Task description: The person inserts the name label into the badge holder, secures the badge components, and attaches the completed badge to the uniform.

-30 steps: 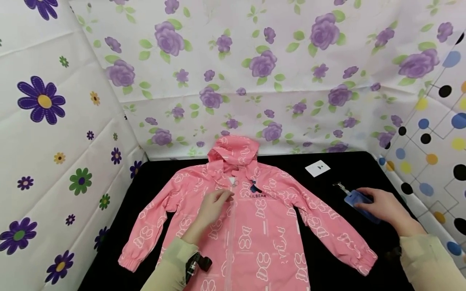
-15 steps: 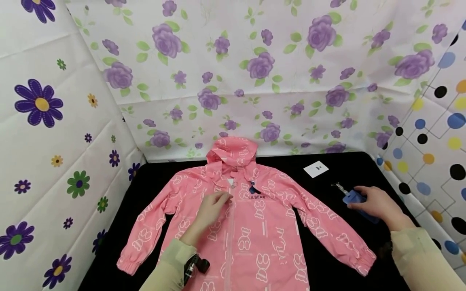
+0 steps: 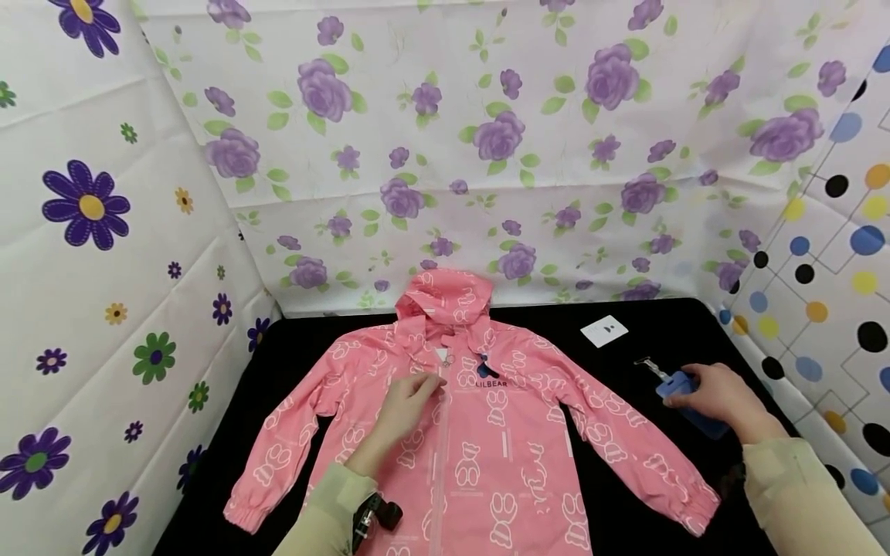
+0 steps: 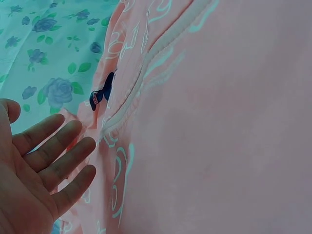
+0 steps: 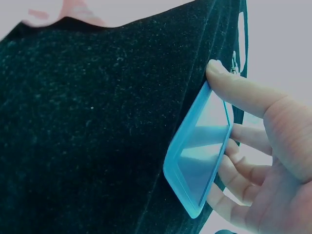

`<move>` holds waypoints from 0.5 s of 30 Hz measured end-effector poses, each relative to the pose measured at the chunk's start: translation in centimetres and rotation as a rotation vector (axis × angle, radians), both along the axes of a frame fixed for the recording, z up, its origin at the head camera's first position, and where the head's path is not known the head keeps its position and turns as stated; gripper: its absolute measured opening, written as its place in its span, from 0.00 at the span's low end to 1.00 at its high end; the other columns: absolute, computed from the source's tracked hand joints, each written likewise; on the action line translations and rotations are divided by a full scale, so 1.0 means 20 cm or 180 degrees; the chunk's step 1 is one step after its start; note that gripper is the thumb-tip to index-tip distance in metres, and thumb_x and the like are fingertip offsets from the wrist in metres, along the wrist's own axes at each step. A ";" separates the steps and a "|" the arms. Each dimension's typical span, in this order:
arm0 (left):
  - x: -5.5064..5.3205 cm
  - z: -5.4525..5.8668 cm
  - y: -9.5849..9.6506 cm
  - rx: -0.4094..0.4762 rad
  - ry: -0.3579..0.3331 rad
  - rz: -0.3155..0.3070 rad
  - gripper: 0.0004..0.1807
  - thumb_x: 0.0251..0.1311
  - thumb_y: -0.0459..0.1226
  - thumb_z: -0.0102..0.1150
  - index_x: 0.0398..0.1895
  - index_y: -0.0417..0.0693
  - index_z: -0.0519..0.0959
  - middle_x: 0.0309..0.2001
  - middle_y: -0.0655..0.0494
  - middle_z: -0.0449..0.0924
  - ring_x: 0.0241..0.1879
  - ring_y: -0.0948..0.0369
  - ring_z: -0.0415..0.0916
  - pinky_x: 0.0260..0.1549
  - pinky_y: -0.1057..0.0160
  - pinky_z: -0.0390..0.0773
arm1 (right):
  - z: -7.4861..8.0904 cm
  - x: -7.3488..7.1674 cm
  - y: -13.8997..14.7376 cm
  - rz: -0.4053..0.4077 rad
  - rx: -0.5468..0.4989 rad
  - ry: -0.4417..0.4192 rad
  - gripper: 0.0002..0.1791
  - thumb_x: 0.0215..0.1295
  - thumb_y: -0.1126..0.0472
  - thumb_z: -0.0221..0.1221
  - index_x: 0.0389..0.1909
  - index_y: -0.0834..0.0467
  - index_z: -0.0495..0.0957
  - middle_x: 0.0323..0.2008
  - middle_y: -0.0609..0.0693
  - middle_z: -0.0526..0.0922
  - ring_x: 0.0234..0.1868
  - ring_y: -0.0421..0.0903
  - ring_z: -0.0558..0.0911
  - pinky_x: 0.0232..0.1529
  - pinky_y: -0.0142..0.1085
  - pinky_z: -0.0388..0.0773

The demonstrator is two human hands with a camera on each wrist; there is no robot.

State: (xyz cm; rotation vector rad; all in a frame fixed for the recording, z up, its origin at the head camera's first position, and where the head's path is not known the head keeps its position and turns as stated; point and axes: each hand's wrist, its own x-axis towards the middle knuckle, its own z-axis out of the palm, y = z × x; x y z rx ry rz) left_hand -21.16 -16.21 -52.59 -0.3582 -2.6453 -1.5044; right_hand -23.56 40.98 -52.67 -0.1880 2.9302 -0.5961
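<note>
A pink hooded jacket [image 3: 501, 463] with white line drawings is spread out, sleeves angled to both sides. Over its front, beside the zip, is my left hand [image 3: 406, 405]; the left wrist view shows its fingers straight and apart, holding nothing. My right hand [image 3: 726, 394] grips a blue badge holder [image 5: 192, 141] by its long edges, thumb on one side and fingers on the other. The holder has a clear window, and a metal clip [image 3: 653, 365] extends from its far end. In the head view the hand covers part of the holder.
A white card [image 3: 604, 331] lies on the black table cover [image 3: 542, 310], behind the badge holder. Patterned cloth walls [image 3: 445, 139] stand at the back and both sides. The jacket's sleeve [image 3: 640, 432] reaches out close to the right forearm.
My right hand has shifted slightly left along the badge holder, toward its clip end. The left hand and jacket stay in place; the head view has tilted a little.
</note>
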 end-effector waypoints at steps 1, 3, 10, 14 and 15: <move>0.00 0.00 0.00 0.0006 0.0002 0.0001 0.18 0.83 0.42 0.52 0.48 0.43 0.90 0.40 0.49 0.90 0.45 0.52 0.86 0.52 0.52 0.83 | 0.00 0.00 0.00 -0.0011 -0.0007 -0.0022 0.52 0.59 0.37 0.75 0.64 0.79 0.73 0.54 0.78 0.79 0.53 0.75 0.79 0.51 0.66 0.79; 0.00 0.00 0.00 0.0018 0.0003 -0.0002 0.18 0.83 0.42 0.52 0.48 0.42 0.90 0.40 0.48 0.90 0.45 0.51 0.86 0.52 0.53 0.83 | 0.01 0.00 0.00 -0.0036 -0.0015 -0.0063 0.52 0.59 0.36 0.75 0.64 0.78 0.74 0.53 0.77 0.80 0.52 0.73 0.80 0.49 0.65 0.80; 0.00 -0.01 0.00 0.0091 0.0017 0.0004 0.17 0.82 0.40 0.53 0.47 0.42 0.90 0.38 0.49 0.90 0.43 0.52 0.87 0.50 0.57 0.84 | 0.01 0.00 0.01 -0.0118 -0.0073 0.0007 0.47 0.61 0.40 0.75 0.61 0.79 0.74 0.48 0.74 0.83 0.45 0.65 0.83 0.45 0.59 0.81; 0.01 -0.02 0.00 0.0175 0.0020 -0.0001 0.17 0.82 0.38 0.52 0.47 0.39 0.90 0.36 0.48 0.90 0.42 0.51 0.87 0.48 0.60 0.83 | 0.00 0.02 0.02 -0.0207 -0.0192 0.0058 0.42 0.65 0.44 0.73 0.61 0.77 0.74 0.45 0.72 0.84 0.43 0.62 0.84 0.40 0.51 0.81; 0.01 -0.02 0.00 0.0193 0.0022 0.0000 0.17 0.81 0.38 0.52 0.47 0.39 0.90 0.36 0.48 0.90 0.42 0.50 0.87 0.48 0.60 0.83 | 0.00 0.02 0.02 -0.0224 -0.0222 0.0051 0.41 0.67 0.45 0.72 0.62 0.77 0.74 0.44 0.71 0.85 0.43 0.62 0.85 0.39 0.49 0.81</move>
